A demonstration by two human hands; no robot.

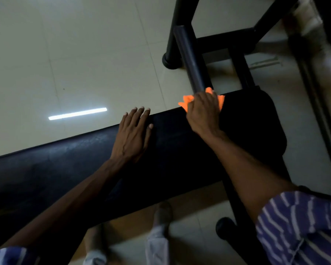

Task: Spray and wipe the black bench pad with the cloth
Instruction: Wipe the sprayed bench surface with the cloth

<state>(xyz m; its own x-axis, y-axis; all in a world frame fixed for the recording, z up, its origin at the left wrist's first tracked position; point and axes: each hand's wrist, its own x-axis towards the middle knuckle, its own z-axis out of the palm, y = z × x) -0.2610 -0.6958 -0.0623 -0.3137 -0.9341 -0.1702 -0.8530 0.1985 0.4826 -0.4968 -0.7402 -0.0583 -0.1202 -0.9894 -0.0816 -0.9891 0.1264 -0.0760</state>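
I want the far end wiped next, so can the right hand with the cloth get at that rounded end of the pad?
Probably yes. The right hand presses the orange cloth on the bench pad, and the rounded end beside it is bare; only the frame bar overhangs the far edge.

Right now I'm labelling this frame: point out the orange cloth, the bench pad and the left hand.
orange cloth [184, 104]: head view, exposed left corner.
bench pad [65, 161]: head view, bare top surface.
left hand [132, 134]: head view, back of hand.
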